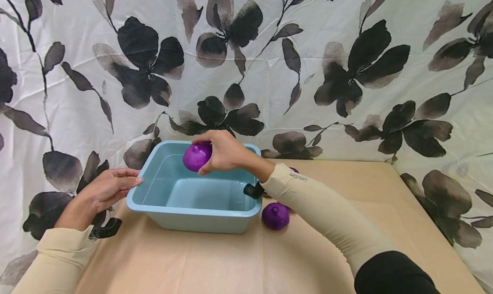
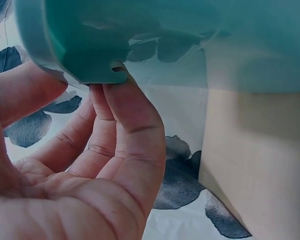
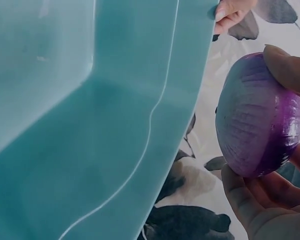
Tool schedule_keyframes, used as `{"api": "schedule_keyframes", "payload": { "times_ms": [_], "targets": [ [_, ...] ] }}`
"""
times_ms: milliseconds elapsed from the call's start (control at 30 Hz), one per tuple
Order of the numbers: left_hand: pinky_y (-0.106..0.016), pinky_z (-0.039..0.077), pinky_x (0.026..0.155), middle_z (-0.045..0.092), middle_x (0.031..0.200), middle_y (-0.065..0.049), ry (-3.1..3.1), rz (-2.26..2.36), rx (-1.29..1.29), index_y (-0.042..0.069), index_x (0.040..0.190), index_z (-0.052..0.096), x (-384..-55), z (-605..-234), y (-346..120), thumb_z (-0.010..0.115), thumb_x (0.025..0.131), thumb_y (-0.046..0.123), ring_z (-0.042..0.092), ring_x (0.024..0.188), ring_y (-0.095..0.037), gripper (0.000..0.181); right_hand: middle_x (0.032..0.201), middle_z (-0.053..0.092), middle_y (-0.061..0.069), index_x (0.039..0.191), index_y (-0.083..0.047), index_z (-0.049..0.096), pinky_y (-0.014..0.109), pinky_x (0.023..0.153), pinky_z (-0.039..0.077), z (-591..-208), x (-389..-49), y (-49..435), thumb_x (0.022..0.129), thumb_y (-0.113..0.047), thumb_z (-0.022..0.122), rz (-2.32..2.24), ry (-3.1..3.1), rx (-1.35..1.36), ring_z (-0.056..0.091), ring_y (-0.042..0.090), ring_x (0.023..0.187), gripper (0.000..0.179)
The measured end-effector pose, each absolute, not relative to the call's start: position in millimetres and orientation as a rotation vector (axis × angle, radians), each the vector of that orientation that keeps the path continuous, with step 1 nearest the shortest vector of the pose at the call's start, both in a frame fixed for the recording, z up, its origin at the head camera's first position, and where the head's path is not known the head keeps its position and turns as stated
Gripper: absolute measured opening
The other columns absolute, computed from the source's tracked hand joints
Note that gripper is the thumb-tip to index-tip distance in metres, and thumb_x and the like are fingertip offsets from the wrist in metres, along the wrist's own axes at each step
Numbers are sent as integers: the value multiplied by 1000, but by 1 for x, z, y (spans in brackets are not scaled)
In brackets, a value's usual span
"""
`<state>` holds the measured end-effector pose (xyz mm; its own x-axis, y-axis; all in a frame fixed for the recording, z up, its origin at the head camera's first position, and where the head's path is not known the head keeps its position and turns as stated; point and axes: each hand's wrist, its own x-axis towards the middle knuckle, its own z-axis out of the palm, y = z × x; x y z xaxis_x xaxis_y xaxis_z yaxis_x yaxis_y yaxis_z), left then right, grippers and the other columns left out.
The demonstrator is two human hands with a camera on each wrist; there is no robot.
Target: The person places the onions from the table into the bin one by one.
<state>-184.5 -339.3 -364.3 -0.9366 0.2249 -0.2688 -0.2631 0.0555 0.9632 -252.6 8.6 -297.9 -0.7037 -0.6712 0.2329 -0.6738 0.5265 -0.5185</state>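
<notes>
Purple onion [image 1: 197, 157] is gripped in R hand [image 1: 225, 152], btwn thumb & fingers, above blue tub [image 1: 192, 209] nr its back rim; L hand [image 1: 105, 187] pinches tub's L rim. Tub stands nr worktop's [image 1: 358, 178] back L corner. Other onions [image 1: 275, 216] lie by tub's R side, partly behind R sleeve [image 1: 323, 204].

The left sleeve [image 1: 54, 259] is cream, creased near its cuff. The right sleeve [image 1: 327, 212] matches, bearing small dark lettering [image 1: 298, 176] (too tiny to read surely), with black cloth [image 1: 394, 274] higher up. A curved black left mount [image 1: 107, 228] and a black right mount [image 1: 253, 190] sit at the wrists.
</notes>
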Motion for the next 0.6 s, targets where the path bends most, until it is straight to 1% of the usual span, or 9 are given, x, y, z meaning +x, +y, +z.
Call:
{"api": "schedule_keyframes", "payload": {
  "times_ms": [267,367,500,600],
  "targets": [
    [-22,62,77,75,96,6,2018,1907,-46,18,103,71,-191,-363,-333,64,101,2,73,87,-7,18,132,69,6,138,-13,67,28,93,59,-307,-265,-10,68,-31,96,963,-2772,1211,62,20,120,78],
    [-22,62,78,75,97,6,2022,1901,-39,17,104,70,-194,-364,-331,64,101,2,73,88,-7,16,132,70,5,138,-12,66,30,99,54,-313,-270,-16,68,-31,96,939,-2788,1190,61,19,121,78],
    [-23,63,78,75,98,6,2021,1911,-27,18,105,70,-193,-367,-334,64,101,2,73,89,-7,18,133,69,4,138,-12,65,29,98,52,-322,-277,-27,69,-31,96,930,-2794,1194,61,18,120,77],
    [-23,63,78,74,99,6,2012,1924,-19,20,105,70,-189,-369,-338,62,101,0,73,89,-7,22,134,68,5,139,-11,63,24,93,55,-330,-282,-35,72,-30,95,933,-2805,1227,61,18,121,77]
  ]
}}
